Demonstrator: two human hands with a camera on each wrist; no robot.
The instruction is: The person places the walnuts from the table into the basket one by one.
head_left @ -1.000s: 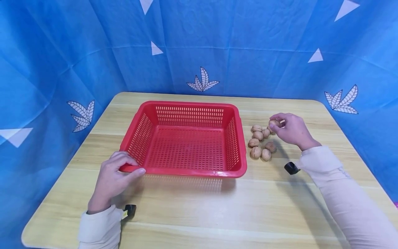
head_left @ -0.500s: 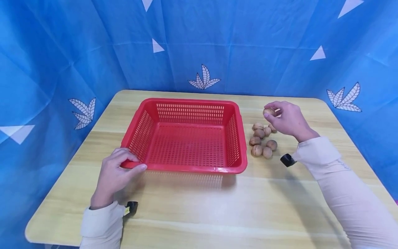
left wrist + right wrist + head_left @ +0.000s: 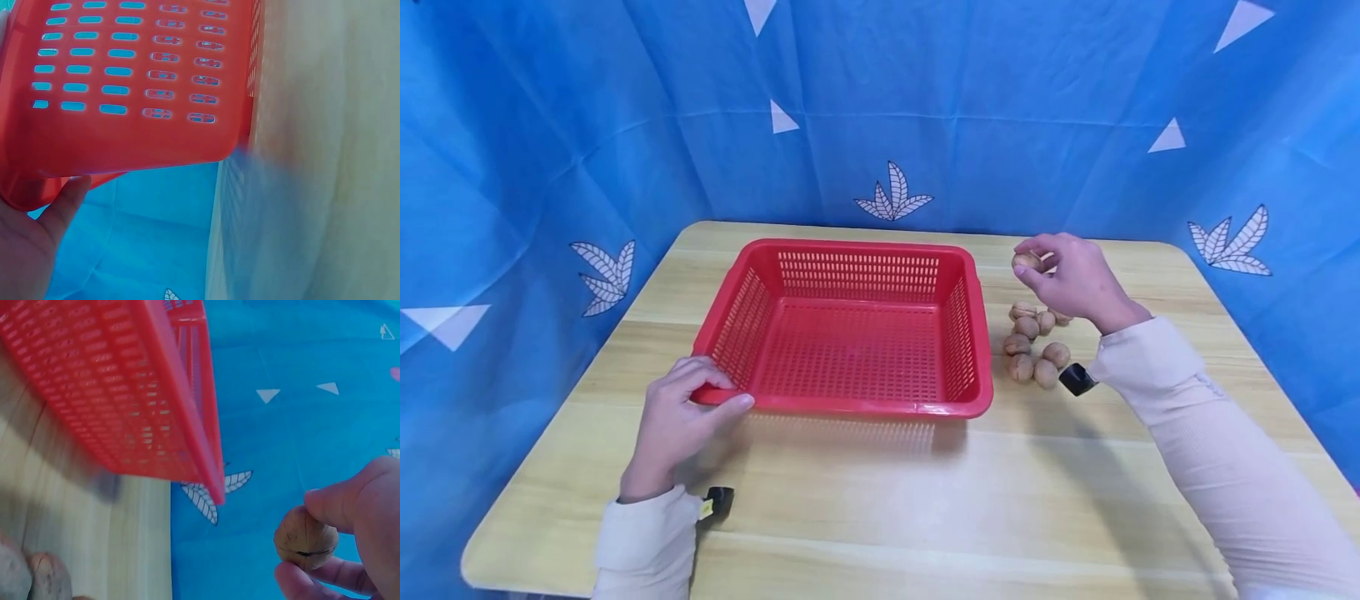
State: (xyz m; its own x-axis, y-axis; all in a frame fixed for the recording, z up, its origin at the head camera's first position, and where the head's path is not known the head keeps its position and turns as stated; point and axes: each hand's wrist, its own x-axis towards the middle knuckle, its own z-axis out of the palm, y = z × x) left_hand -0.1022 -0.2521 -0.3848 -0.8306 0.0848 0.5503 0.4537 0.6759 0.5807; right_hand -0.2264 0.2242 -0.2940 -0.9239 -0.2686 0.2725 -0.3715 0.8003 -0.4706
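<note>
A red plastic basket (image 3: 872, 406) with slotted walls stands on the table, its inside bare. My left hand (image 3: 677, 417) grips its near left corner, thumb over the front rim; in the left wrist view the thumb (image 3: 70, 200) lies against the rim. Between thumb and fingers my right hand (image 3: 1075, 275) pinches a walnut (image 3: 306, 539), raised above the table just right of the basket's far right corner. Below that hand, several walnuts (image 3: 1021, 344) lie in a loose cluster beside the basket's right wall, one partly hidden by the hand.
The pale wooden table (image 3: 880, 517) has rounded corners. A blue cloth (image 3: 1037, 100) with white triangles and leaf prints hangs behind it and along both sides. Black wrist cameras sit at each cuff, the right camera (image 3: 1078, 380) close to the walnut cluster.
My right hand has lifted a walnut from the cluster and carried it up and left toward the basket. The left hand keeps its grip on the corner.
</note>
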